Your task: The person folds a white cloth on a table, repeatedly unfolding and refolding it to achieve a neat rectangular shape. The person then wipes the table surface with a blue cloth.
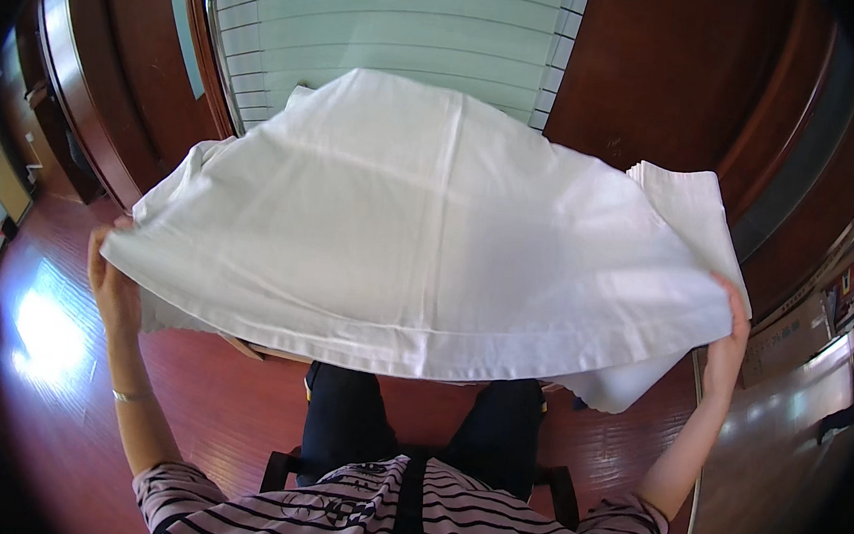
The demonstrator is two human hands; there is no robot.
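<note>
A large white cloth (400,227) with a hemmed near edge and a crease down its middle is spread wide before me. My left hand (113,265) grips its left corner, and my right hand (732,314) holds the right corner. The near edge sags between my hands above my knees. More white fabric (684,204) lies in folded layers beyond my right hand, and other white fabric (198,159) shows behind the cloth at the left. The surface under the cloth is mostly hidden.
A glass door (408,24) with a metal handle (218,47) stands ahead, with dark wood panels beside it. I sit in a chair with dark armrests (559,496) on a reddish wooden floor (198,400). A cardboard box (786,340) is at the far right.
</note>
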